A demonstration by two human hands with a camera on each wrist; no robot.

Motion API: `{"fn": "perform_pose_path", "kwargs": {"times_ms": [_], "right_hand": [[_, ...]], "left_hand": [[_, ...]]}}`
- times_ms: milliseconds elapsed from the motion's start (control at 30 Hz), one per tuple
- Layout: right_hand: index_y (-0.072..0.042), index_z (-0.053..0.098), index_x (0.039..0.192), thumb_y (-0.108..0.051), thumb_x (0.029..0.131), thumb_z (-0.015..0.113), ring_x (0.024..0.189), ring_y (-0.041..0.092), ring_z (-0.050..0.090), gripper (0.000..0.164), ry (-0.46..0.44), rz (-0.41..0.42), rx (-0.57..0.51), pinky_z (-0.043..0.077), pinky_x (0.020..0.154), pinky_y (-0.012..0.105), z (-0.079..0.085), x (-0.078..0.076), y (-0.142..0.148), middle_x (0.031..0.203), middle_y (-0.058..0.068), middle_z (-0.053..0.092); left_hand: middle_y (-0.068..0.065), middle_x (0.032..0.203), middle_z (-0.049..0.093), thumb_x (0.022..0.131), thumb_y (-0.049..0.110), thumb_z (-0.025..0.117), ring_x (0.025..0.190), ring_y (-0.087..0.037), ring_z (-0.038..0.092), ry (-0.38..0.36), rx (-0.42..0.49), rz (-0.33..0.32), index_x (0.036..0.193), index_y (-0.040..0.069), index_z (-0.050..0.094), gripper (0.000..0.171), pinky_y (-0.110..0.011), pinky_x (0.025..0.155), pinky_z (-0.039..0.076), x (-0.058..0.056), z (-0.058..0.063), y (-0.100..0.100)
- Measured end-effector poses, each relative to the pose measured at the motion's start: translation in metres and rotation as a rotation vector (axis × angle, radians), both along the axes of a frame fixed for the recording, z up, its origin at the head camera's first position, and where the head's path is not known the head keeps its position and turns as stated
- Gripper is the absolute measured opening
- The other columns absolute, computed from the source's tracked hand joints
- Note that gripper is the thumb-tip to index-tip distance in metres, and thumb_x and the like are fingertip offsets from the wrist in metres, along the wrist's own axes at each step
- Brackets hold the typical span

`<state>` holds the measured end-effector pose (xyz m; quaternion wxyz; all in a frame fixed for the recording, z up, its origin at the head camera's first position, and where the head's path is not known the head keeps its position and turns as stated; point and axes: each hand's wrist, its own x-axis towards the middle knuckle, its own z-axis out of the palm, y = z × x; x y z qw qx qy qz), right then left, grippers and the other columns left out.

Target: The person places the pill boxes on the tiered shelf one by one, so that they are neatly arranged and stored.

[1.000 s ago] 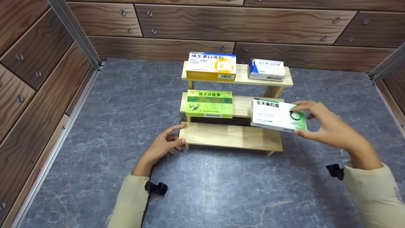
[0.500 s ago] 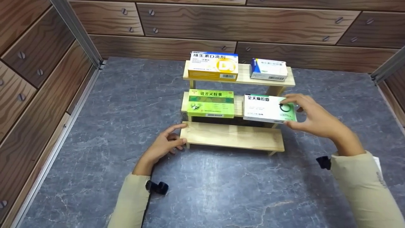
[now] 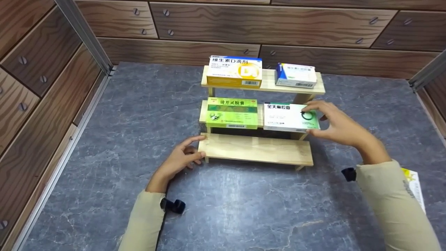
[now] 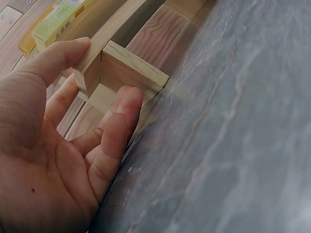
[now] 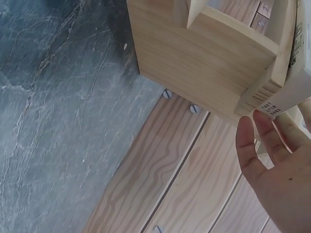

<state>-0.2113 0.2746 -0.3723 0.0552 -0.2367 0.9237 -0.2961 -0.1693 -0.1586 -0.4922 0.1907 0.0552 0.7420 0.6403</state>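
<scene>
A three-tier wooden stepped rack (image 3: 256, 148) stands on the grey marbled surface. My right hand (image 3: 336, 123) holds a white and green medicine box (image 3: 284, 118) by its right end, thumb at the front and fingers at the back. That box lies over the right half of the middle step, beside a green medicine box (image 3: 232, 113). In the right wrist view, the box's white side (image 5: 296, 87) overlaps the step's end, with fingertips right at it. My left hand (image 3: 179, 160) grips the left end of the lowest step between thumb and index finger, its other fingers loosely curled.
On the top step are a white and orange vitamin D box (image 3: 234, 72) and a smaller white and blue box (image 3: 296, 76). Partly hidden by the right sleeve, a white and yellow box (image 3: 414, 183) lies at right. Wood-patterned walls (image 3: 271, 26) enclose the back and sides.
My right hand has moved left and slightly back, bringing the white and green box over the middle step beside the green box. The left hand has stayed at the rack's end.
</scene>
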Motion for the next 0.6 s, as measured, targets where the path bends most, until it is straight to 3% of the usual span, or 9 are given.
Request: {"fn": "perform_pose_path", "kwargs": {"times_ms": [233, 367, 600], "right_hand": [[-0.003, 0.048, 0.134, -0.009, 0.086, 0.068, 0.127, 0.04, 0.037, 0.053, -0.042, 0.002, 0.023, 0.041, 0.092, 0.053, 0.0022, 0.0011, -0.0023, 0.149, 0.025, 0.033], [-0.001, 0.051, 0.132, -0.009, 0.086, 0.069, 0.132, 0.042, 0.034, 0.05, -0.022, -0.001, 0.036, 0.042, 0.092, 0.058, 0.0025, 0.0014, -0.003, 0.149, 0.02, 0.035], [0.0, 0.054, 0.131, -0.011, 0.086, 0.071, 0.137, 0.046, 0.03, 0.05, 0.019, 0.01, 0.036, 0.024, 0.106, 0.068, 0.0012, 0.0013, -0.0019, 0.146, 0.017, 0.041]], "left_hand": [[-0.007, 0.091, 0.067, 0.09, 0.024, 0.069, 0.072, -0.016, 0.066, 0.008, -0.001, -0.015, 0.143, 0.019, 0.047, 0.058, -0.025, 0.056, 0.049, -0.0015, 0.0, -0.0005], [-0.007, 0.091, 0.068, 0.09, 0.025, 0.07, 0.072, -0.016, 0.066, 0.012, -0.005, -0.012, 0.143, 0.019, 0.047, 0.058, -0.025, 0.055, 0.049, -0.0007, -0.0005, -0.0003], [-0.006, 0.089, 0.066, 0.089, 0.026, 0.071, 0.073, -0.017, 0.066, 0.006, -0.002, 0.003, 0.141, 0.023, 0.049, 0.056, -0.026, 0.056, 0.049, 0.0008, -0.0002, 0.0001]]}}
